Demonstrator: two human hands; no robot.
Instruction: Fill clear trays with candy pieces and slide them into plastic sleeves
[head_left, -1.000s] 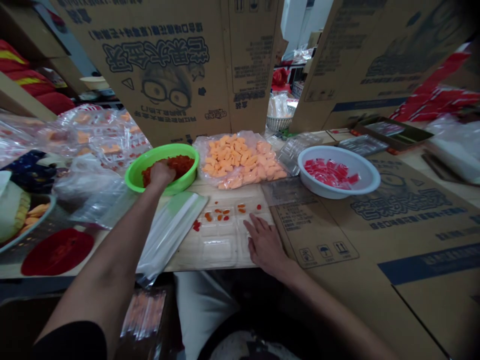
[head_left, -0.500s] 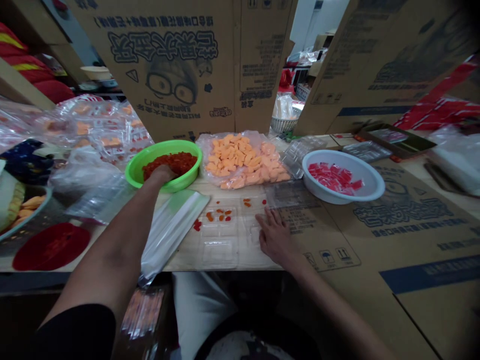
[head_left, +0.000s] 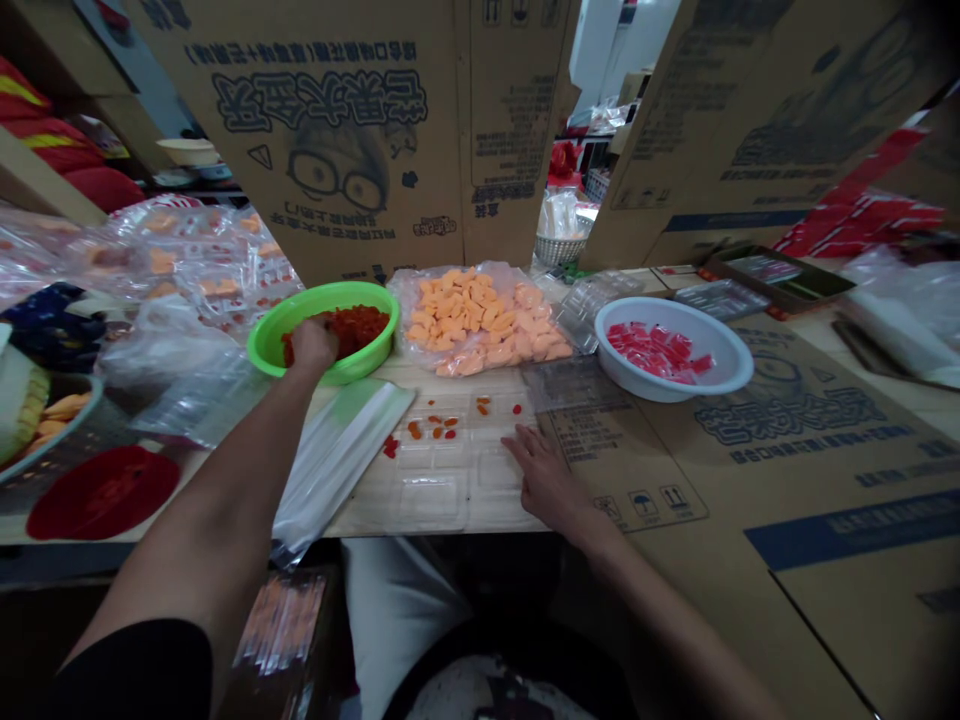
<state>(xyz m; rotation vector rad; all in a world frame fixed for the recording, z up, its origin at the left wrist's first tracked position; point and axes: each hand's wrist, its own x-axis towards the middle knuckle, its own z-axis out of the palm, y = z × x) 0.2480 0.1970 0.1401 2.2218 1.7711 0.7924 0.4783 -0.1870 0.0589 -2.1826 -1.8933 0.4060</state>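
My left hand [head_left: 313,344] reaches into a green bowl [head_left: 285,318] of small red pieces, its fingers curled among them; what they grip is hidden. My right hand [head_left: 545,477] lies flat with fingers spread on the right edge of a clear compartment tray [head_left: 450,470]. A few red and orange bits lie in the tray's far compartments. Behind the tray sits a plastic bag of orange pieces [head_left: 480,320]. A white bowl [head_left: 720,372] with red wrapped pieces stands to the right.
Flattened cardboard [head_left: 787,470] covers the table's right side, and upright cartons [head_left: 337,130] wall off the back. A stack of clear bags [head_left: 337,455] lies left of the tray. Filled plastic packs [head_left: 187,260], a red lid [head_left: 97,495] and a fruit plate crowd the left.
My left hand has lifted slightly within the green bowl, fingers still in the red pieces. My right hand stays flat at the tray's right edge, shifting only a little.
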